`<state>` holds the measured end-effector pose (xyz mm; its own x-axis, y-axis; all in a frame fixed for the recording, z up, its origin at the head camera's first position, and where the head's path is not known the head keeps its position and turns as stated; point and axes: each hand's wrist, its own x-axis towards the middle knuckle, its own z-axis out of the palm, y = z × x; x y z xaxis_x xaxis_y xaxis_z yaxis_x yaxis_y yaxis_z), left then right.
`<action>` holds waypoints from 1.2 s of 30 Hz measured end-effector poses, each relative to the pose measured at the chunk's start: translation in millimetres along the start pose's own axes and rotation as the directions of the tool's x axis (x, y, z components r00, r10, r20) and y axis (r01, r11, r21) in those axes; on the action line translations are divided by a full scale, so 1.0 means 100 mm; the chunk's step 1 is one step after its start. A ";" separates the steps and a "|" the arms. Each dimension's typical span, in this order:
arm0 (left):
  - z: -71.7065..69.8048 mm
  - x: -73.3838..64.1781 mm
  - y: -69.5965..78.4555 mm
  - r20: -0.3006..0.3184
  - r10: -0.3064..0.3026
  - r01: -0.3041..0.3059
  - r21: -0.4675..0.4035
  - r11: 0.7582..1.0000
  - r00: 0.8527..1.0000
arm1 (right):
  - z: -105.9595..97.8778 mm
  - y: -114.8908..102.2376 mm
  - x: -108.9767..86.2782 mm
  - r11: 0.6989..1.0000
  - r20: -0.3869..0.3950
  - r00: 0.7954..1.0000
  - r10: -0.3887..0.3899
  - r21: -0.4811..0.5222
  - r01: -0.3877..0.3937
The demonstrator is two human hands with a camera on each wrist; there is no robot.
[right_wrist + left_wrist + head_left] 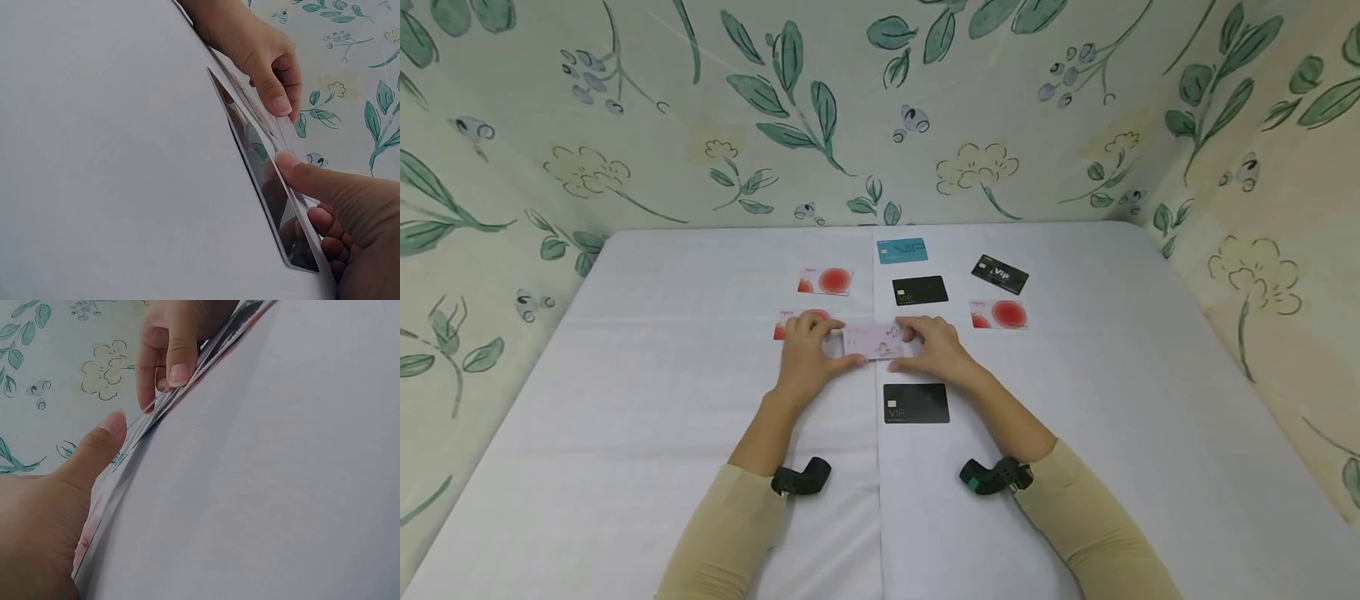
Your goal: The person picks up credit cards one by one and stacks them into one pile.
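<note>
A pale pink card (872,342) with a small flower print lies level between my two hands in the head view. My left hand (807,354) holds its left end, index finger at the upper corner and thumb along the lower edge. At its other end, my right hand (936,348) has the index finger at the upper corner and the thumb by the lower edge. Under the left hand's fingers, a red-and-white card (781,327) is partly hidden. Just below the hands lies a black VIP card (917,403), its glossy face (262,175) reflecting in the right wrist view.
Beyond the hands lie a blue VIP card (902,251), a black card (921,290), a tilted black VIP card (1000,274) and two red-and-white cards (825,281). White cloth (662,375) covers the table. A leaf-patterned curtain (850,108) hangs behind.
</note>
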<state>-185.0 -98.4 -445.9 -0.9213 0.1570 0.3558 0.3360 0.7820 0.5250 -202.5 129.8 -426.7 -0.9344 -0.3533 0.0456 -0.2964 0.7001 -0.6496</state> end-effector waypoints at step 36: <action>-0.04 -0.02 0.25 0.070 0.166 -0.167 0.013 0.986 0.984 | -0.27 0.11 -0.33 0.980 0.070 0.995 0.072 0.183 -0.084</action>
<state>-174.1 -81.7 -430.1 -0.8642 0.3260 0.3833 0.4826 0.7526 0.4480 -180.7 166.1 -415.3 -0.9371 -0.3446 -0.0547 -0.1760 0.6022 -0.7787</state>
